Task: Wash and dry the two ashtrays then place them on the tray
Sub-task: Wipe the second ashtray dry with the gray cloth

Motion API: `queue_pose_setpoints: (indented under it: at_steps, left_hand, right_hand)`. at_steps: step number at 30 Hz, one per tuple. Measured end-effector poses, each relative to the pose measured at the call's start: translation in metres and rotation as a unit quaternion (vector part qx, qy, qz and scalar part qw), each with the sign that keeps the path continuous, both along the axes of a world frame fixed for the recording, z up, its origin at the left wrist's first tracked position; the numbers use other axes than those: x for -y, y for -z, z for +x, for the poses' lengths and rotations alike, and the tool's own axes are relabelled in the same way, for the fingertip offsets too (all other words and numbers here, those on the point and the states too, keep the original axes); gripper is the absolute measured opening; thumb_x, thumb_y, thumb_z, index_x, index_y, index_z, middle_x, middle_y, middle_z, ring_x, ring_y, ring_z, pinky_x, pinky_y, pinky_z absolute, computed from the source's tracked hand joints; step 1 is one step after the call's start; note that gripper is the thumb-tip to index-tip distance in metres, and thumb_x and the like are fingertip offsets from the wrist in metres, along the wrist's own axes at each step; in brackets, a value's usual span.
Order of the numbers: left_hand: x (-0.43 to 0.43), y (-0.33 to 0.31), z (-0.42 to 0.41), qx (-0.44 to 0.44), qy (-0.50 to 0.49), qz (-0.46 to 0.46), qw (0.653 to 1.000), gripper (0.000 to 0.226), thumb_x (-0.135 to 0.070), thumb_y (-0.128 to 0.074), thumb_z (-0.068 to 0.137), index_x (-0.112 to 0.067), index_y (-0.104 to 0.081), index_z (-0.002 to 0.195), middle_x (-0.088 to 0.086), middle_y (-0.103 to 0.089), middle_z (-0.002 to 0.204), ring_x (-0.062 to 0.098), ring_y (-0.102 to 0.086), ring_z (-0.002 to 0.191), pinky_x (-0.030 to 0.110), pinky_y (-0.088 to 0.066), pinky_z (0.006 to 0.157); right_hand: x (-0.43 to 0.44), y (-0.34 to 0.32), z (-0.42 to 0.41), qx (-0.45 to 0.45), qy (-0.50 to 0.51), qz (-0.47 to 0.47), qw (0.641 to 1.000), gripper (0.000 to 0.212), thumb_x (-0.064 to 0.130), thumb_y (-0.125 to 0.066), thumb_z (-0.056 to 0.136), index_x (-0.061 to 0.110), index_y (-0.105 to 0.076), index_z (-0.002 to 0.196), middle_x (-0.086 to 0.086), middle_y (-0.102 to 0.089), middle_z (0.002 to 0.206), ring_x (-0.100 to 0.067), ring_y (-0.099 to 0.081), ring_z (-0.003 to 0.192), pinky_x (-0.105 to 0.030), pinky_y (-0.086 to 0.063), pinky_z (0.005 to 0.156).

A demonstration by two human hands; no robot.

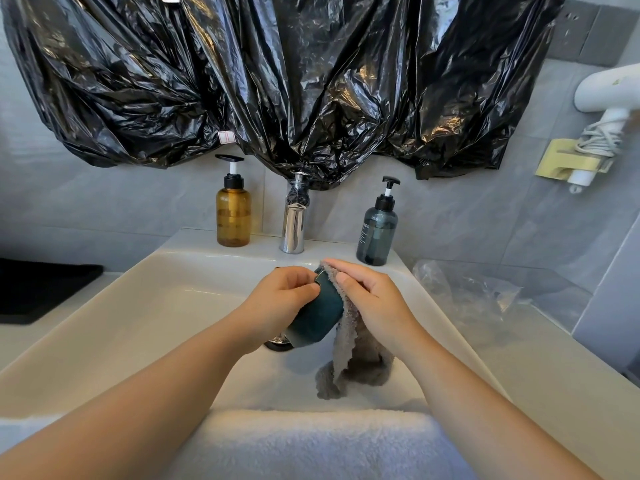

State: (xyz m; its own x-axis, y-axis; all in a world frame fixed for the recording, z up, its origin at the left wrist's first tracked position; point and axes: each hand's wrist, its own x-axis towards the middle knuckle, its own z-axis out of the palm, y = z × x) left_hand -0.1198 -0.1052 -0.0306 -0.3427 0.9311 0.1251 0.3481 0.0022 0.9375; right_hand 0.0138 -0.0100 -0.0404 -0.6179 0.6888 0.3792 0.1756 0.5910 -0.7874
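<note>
**One ashtray in hand above the basin, cloth against it**

One dark teal ashtray [317, 317] hangs in the air over the middle of the sink [138, 271], tilted on edge, just above the drain [277, 342]. The left hand [280, 296] grips it from the left, thumb across its near face and fingers curled over the far rim. The right hand [370, 296] is just right of it, thumb and fingers closed on a grey cloth [346, 355] and pressing it onto the ashtray's right side. The cloth's loose end trails down to the basin floor.

Bare basin lies open to the left of the hands, with less on the right, where the rim runs close past the right wrist. On the near rim lies a white towel [311, 441], under both forearms.

Along the far ledge stand an amber bottle [233, 216], the tap [293, 223] and a grey bottle [377, 233], all near the hands. Black plastic [277, 81] hangs on the wall down to the tap's top. A clear bag [485, 292] lies on the right counter, and a black slab [38, 289] on the left counter.
</note>
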Motion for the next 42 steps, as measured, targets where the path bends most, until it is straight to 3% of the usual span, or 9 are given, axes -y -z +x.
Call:
queue_pose_setpoints:
  at_steps: [4, 6, 11, 15, 26, 29, 31, 36, 42]
  left_hand:
    - [0.003, 0.0, 0.0, 0.018, 0.031, 0.033, 0.999, 0.023, -0.012, -0.044, 0.101, -0.011, -0.068, 0.097, 0.015, -0.07, 0.096, 0.032, -0.063, 0.092, 0.039, -0.049, 0.084]
    - [0.003, -0.001, 0.0, 0.028, 0.04, 0.038, 0.998, 0.023, -0.01, -0.044, 0.1, -0.007, -0.066, 0.101, 0.015, -0.07, 0.094, 0.028, -0.063, 0.088, 0.037, -0.049, 0.082]
    - [0.0, -0.002, 0.001, 0.046, 0.047, 0.002, 0.998, 0.021, -0.013, -0.048, 0.099, -0.014, -0.069, 0.096, 0.011, -0.071, 0.097, 0.026, -0.064, 0.094, 0.045, -0.048, 0.095]
    - [-0.003, 0.001, 0.003, 0.018, 0.04, -0.036, 0.998, 0.018, -0.028, -0.051, 0.098, -0.021, -0.067, 0.099, 0.006, -0.07, 0.105, 0.023, -0.064, 0.104, 0.042, -0.05, 0.099]
    - [-0.001, 0.001, 0.001, 0.01, 0.01, -0.011, 1.0, 0.018, -0.024, -0.05, 0.099, -0.016, -0.066, 0.1, 0.011, -0.07, 0.104, 0.033, -0.063, 0.104, 0.05, -0.049, 0.097]
    - [-0.002, 0.002, 0.0, -0.002, 0.019, -0.008, 1.0, 0.018, -0.019, -0.049, 0.099, -0.013, -0.064, 0.106, 0.011, -0.07, 0.108, 0.03, -0.064, 0.106, 0.049, -0.049, 0.098]
    - [-0.002, 0.002, 0.0, -0.01, 0.027, -0.004, 1.0, 0.019, -0.017, -0.048, 0.1, -0.011, -0.065, 0.104, 0.012, -0.071, 0.105, 0.03, -0.064, 0.103, 0.047, -0.049, 0.097]
    - [-0.001, 0.0, -0.001, -0.037, 0.035, -0.023, 0.998, 0.021, -0.017, -0.046, 0.101, -0.02, -0.066, 0.095, 0.01, -0.072, 0.103, 0.028, -0.065, 0.101, 0.045, -0.05, 0.095]
    - [-0.001, -0.001, -0.004, -0.038, 0.028, -0.017, 0.999, 0.02, -0.018, -0.048, 0.1, -0.016, -0.067, 0.103, 0.01, -0.071, 0.104, 0.029, -0.064, 0.103, 0.046, -0.049, 0.097]
  right_hand:
    - [-0.01, -0.002, 0.006, -0.045, 0.02, -0.175, 0.983, 0.03, 0.037, -0.046, 0.1, 0.029, -0.07, 0.116, 0.007, -0.068, 0.121, -0.016, -0.059, 0.118, -0.044, -0.042, 0.11]
    - [-0.013, -0.001, 0.007, -0.078, 0.008, -0.229, 0.97, 0.028, 0.037, -0.051, 0.096, 0.027, -0.072, 0.111, 0.001, -0.071, 0.116, -0.023, -0.063, 0.115, -0.052, -0.043, 0.107]
    - [-0.009, 0.001, 0.003, -0.06, 0.038, -0.163, 0.984, 0.032, 0.032, -0.041, 0.103, 0.029, -0.068, 0.12, 0.007, -0.066, 0.124, -0.016, -0.056, 0.12, -0.043, -0.044, 0.107]
    - [0.002, 0.0, 0.0, -0.022, 0.009, -0.08, 0.997, 0.032, 0.026, -0.041, 0.104, 0.023, -0.066, 0.125, 0.009, -0.064, 0.125, -0.006, -0.056, 0.115, -0.017, -0.047, 0.093]
    - [0.004, 0.002, -0.001, -0.011, 0.011, 0.043, 0.999, 0.034, 0.024, -0.048, 0.102, 0.024, -0.061, 0.133, 0.011, -0.06, 0.134, -0.003, -0.05, 0.126, -0.005, -0.039, 0.094]
    - [0.003, 0.0, -0.001, -0.01, 0.021, 0.06, 0.998, 0.034, 0.025, -0.047, 0.102, 0.025, -0.06, 0.133, 0.017, -0.058, 0.13, 0.003, -0.049, 0.12, 0.003, -0.035, 0.086]
    - [0.0, -0.001, -0.001, -0.019, 0.03, 0.018, 0.999, 0.035, 0.028, -0.043, 0.103, 0.023, -0.061, 0.132, 0.013, -0.06, 0.13, -0.002, -0.051, 0.121, -0.002, -0.038, 0.089]
    - [-0.011, 0.006, 0.005, -0.034, 0.056, -0.142, 0.988, 0.032, 0.026, -0.045, 0.102, 0.016, -0.068, 0.122, 0.001, -0.069, 0.12, -0.017, -0.061, 0.114, -0.039, -0.046, 0.106]
    - [0.004, -0.001, 0.004, -0.018, 0.005, 0.025, 1.0, 0.031, 0.022, -0.05, 0.101, 0.023, -0.066, 0.126, 0.011, -0.064, 0.128, -0.002, -0.054, 0.122, -0.022, -0.042, 0.106]
